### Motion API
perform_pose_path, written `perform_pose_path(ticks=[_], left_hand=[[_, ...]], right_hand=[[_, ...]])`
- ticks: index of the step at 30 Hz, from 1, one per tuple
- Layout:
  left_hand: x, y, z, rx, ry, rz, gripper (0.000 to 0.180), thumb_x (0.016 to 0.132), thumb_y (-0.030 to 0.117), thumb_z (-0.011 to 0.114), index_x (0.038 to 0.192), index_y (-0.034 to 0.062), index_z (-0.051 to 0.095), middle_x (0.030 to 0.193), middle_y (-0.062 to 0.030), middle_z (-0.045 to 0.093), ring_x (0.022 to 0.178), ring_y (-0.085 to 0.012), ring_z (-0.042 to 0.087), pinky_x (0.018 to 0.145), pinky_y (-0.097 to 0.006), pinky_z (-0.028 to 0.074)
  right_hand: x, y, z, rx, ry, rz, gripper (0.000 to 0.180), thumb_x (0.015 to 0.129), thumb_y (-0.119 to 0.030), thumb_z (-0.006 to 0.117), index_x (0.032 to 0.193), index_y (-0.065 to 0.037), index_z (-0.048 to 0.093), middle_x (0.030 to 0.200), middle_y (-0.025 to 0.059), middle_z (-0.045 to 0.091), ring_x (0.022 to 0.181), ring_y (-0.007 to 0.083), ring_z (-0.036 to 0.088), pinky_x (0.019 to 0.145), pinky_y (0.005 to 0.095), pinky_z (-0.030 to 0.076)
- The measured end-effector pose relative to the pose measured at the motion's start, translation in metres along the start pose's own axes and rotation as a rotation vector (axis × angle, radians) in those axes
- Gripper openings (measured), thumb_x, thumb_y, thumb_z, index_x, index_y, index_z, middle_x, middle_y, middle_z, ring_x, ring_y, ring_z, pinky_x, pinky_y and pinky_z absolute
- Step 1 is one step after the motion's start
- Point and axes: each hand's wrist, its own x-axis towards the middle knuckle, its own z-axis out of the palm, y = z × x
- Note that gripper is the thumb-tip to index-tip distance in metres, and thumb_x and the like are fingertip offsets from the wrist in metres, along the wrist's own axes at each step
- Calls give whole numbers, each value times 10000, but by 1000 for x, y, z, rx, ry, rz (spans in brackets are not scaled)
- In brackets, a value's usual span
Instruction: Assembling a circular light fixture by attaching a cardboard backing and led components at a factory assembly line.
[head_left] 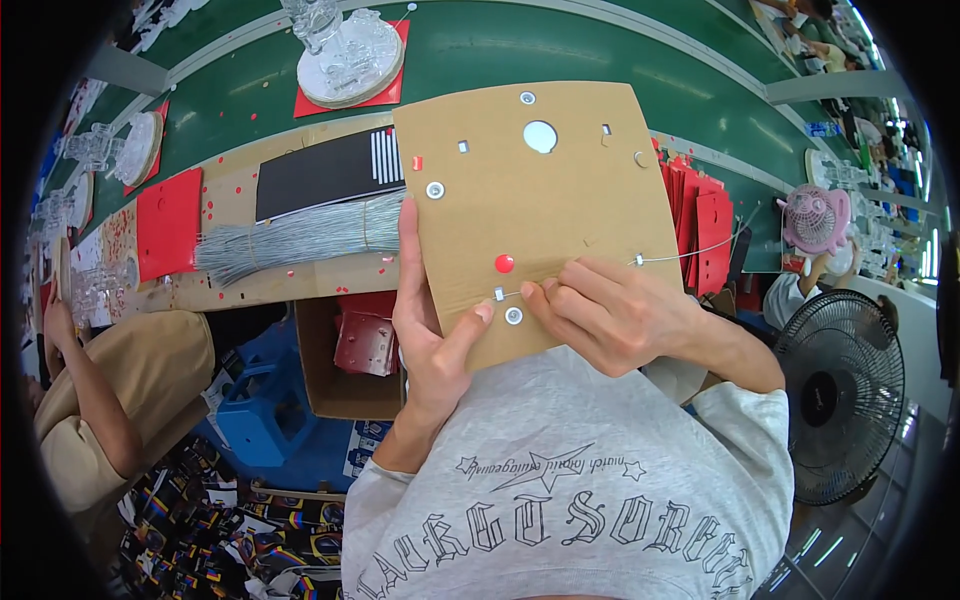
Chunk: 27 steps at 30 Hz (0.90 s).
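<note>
A tan cardboard sheet point(570, 200) is tilted up in front of my chest. It has a large round hole, small slots and several metal eyelets. My left hand point(432, 345) grips its left edge, thumb on the front beside a small slot and fingers going behind. Against the sheet's lower part, my right hand point(615, 315) is closed in a pinch on a thin metal wire point(690, 253). This wire runs from near the left thumb, under the right fingers, past another slot and out beyond the right edge. A red dot point(504, 263) shows just above the left slot.
A bundle of wires point(300, 240) lies beside a black card point(315, 178) and red sheets point(168, 225). More red cards point(712, 240) stand at right. Glassware sits on a round white stack point(350, 65) on the green table point(560, 45). A black fan point(838, 395) is at right; another person point(110, 400) sits left.
</note>
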Motion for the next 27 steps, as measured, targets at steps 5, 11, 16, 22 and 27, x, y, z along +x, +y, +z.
perform_pose_path(ticks=[5, 11, 16, 22, 27], left_hand=[[2, -1, -2, 9, -16, 9, 1008, 764, -72, 553, 1646, 58, 82, 1603, -151, 355, 1416, -232, 428, 1163, -361, 335], [-1, 1, 1, 6, -5, -17, 1005, 769, -70, 550, 1645, 56, 76, 1598, -152, 363, 1408, -232, 437, 1160, -360, 342], [-3, 2, 3, -6, 14, -11, 1002, 770, -72, 544, 1646, 58, 75, 1586, -158, 380, 1384, -233, 464, 1150, -356, 357], [4, -2, -1, -27, -73, -41, 1003, 770, -71, 549, 1644, 46, 71, 1593, -148, 364, 1390, -225, 451, 1146, -349, 357], [9, 0, -1, -33, -43, -20, 1006, 779, -58, 583, 1640, 33, 71, 1590, -144, 363, 1404, -226, 435, 1156, -358, 348]], right_hand=[[3, -1, -2, 24, -22, 22, 403, 654, -32, 702, 1009, 157, 676, 770, 48, 491, 665, 159, 545, 540, 282, 449], [0, -3, 0, 34, -7, 25, 388, 659, -29, 700, 999, 158, 673, 763, 48, 490, 658, 161, 552, 540, 280, 452], [-1, -6, 0, 53, -4, 33, 368, 671, -28, 698, 990, 154, 673, 759, 50, 486, 654, 164, 554, 542, 277, 458], [4, -5, 8, 33, 5, -1, 395, 648, -56, 689, 993, 135, 682, 771, 54, 508, 665, 162, 566, 539, 280, 473], [-4, 0, 9, 148, 144, 178, 495, 604, -101, 661, 1066, 65, 718, 795, 58, 547, 669, 193, 575, 537, 320, 486]])
